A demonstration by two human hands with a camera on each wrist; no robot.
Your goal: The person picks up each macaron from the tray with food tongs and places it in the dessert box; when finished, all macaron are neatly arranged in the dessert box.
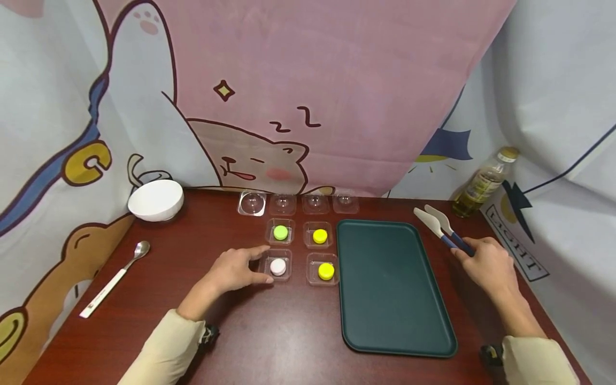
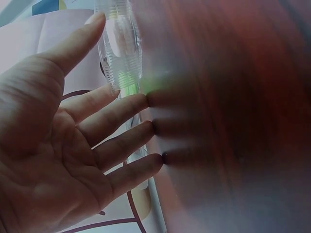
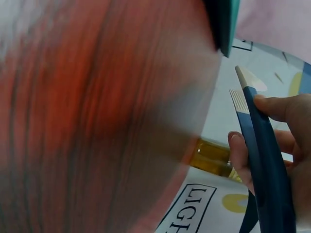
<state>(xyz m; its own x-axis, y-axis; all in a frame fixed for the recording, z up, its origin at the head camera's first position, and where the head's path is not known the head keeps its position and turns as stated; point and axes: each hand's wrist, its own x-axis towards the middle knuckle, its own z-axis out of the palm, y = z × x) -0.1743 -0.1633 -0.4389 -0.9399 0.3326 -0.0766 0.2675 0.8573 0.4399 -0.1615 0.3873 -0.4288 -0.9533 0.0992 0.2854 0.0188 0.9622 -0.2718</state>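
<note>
My left hand (image 1: pixel 234 271) spans a clear plastic container (image 1: pixel 287 275), thumb at its near edge and index finger at its far edge. Inside lies a pale pinkish-white macaron (image 1: pixel 277 267). In the left wrist view, the other fingertips of the hand (image 2: pixel 73 131) rest by the dark table surface. At the right, my right hand (image 1: pixel 488 267) grips tongs (image 1: pixel 435 222) with blue handles and cream tips. The right wrist view has thumb and fingers around the blue handles (image 3: pixel 265 160), the tips slightly apart. Similar containers hold a green macaron (image 1: pixel 280 232) and yellow macarons (image 1: pixel 325 271).
A dark green tray (image 1: pixel 390 289) lies between the containers and the tongs. Several clear lids (image 1: pixel 282 203) line the back edge. A white bowl (image 1: pixel 156 200) and a spoon (image 1: pixel 115 278) are at the left, an oil bottle (image 1: pixel 483 184) at the back right. Printed curtains surround the table.
</note>
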